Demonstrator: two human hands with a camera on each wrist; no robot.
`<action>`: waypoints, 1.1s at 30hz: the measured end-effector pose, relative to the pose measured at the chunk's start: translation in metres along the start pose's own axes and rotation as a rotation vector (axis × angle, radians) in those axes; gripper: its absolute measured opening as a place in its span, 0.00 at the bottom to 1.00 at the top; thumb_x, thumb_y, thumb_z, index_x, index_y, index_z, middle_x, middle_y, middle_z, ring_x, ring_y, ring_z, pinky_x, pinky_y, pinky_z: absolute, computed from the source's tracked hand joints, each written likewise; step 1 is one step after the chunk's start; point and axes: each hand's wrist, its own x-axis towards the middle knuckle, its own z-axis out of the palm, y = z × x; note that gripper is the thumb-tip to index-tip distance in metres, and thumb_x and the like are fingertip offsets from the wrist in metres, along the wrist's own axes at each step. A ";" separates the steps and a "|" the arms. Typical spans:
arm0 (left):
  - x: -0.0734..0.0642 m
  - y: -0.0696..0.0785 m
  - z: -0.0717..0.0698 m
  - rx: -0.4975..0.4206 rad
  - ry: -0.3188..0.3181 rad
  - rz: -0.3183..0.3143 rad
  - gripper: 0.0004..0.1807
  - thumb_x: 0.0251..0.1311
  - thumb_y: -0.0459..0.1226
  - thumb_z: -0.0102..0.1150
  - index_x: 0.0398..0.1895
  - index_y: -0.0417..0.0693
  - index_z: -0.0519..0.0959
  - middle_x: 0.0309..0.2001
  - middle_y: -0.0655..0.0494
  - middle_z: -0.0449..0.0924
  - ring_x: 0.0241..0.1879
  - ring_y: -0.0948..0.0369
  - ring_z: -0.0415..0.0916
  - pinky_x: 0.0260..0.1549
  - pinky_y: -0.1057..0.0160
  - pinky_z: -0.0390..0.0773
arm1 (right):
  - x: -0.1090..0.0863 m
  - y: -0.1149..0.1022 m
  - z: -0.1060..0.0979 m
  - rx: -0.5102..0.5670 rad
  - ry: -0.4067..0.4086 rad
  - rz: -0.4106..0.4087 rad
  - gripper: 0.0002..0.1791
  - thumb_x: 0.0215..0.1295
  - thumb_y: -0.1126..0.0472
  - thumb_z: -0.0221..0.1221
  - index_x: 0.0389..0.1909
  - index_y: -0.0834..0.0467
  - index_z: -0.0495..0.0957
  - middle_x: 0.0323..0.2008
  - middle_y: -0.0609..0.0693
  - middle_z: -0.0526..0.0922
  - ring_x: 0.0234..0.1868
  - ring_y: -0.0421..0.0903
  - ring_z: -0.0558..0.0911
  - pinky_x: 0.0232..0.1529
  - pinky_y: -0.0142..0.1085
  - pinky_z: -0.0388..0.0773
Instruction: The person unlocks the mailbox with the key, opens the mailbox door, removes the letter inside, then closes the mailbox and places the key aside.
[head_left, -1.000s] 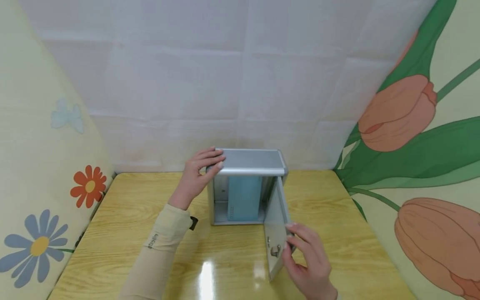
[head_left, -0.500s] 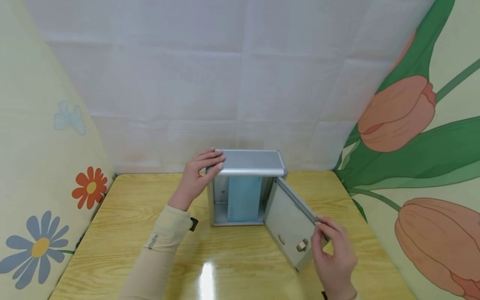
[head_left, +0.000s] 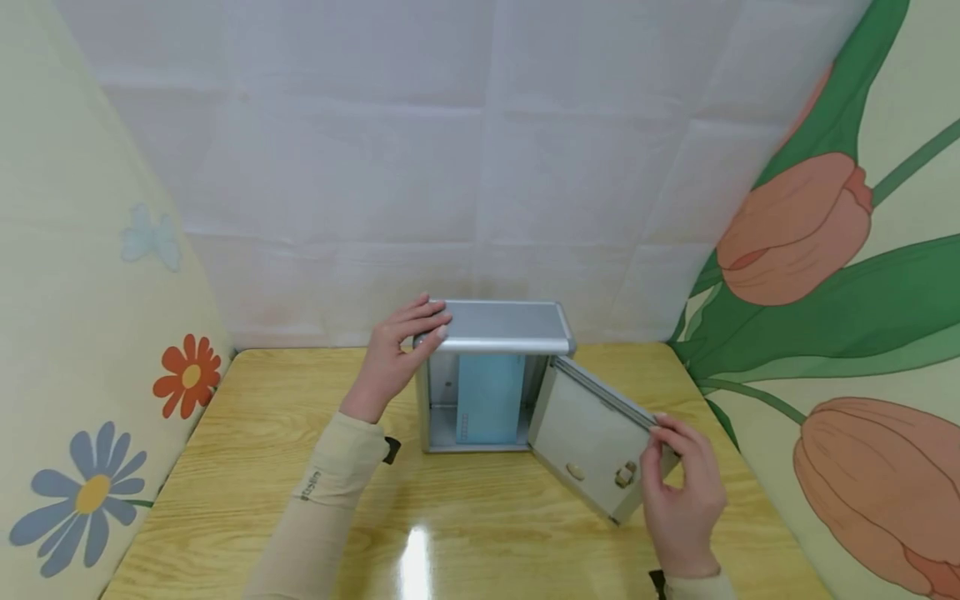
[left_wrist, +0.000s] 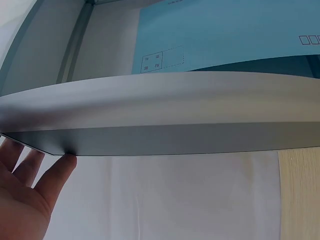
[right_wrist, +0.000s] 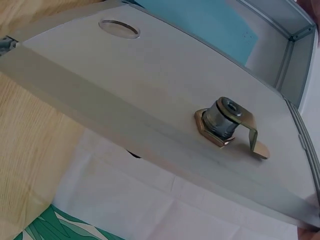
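A grey metal box [head_left: 502, 325], like a small mailbox, stands upright on the table with its front open. Inside it a light-blue envelope [head_left: 489, 400] leans upright; its printed boxes show in the left wrist view on the envelope [left_wrist: 225, 35]. My left hand [head_left: 397, 350] rests on the box's top left corner, fingers extended over the top. The door [head_left: 592, 442] is swung out to the right, hinged at the box's right side. My right hand [head_left: 686, 492] pinches the door's free upper corner between thumb and fingers. A cam lock [right_wrist: 222, 120] sits on the door's inner face.
A wood-grain table [head_left: 300, 483] lies under the box. Behind stands a white cloth backdrop [head_left: 337, 167]. Flower-printed panels flank the left [head_left: 90, 333] and right sides. A round slot [right_wrist: 119, 29] is cut in the door.
My right hand has moved right with the door, swinging it wider. More of the door's inner face and lock shows. My left hand stays on the box corner, and the envelope has not moved.
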 end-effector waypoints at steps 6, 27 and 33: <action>-0.002 -0.034 0.005 0.010 0.001 0.006 0.16 0.64 0.34 0.60 0.54 0.43 0.81 0.60 0.49 0.74 0.69 0.51 0.57 0.67 0.55 0.57 | 0.000 0.004 0.000 0.002 -0.018 0.022 0.06 0.57 0.73 0.57 0.31 0.72 0.81 0.40 0.63 0.82 0.43 0.49 0.80 0.46 0.21 0.73; -0.003 -0.037 0.003 0.017 0.019 0.021 0.16 0.62 0.32 0.61 0.54 0.43 0.81 0.60 0.48 0.74 0.68 0.51 0.58 0.67 0.54 0.58 | 0.020 -0.063 0.047 0.174 -0.147 -0.359 0.18 0.67 0.61 0.55 0.47 0.73 0.78 0.49 0.71 0.77 0.54 0.67 0.73 0.63 0.48 0.67; -0.001 -0.011 0.003 -0.006 0.010 0.032 0.15 0.60 0.25 0.60 0.51 0.31 0.80 0.58 0.36 0.73 0.66 0.41 0.58 0.67 0.50 0.58 | 0.008 -0.068 0.065 0.214 -0.322 -0.345 0.23 0.69 0.57 0.54 0.54 0.72 0.75 0.56 0.70 0.73 0.59 0.65 0.70 0.66 0.49 0.62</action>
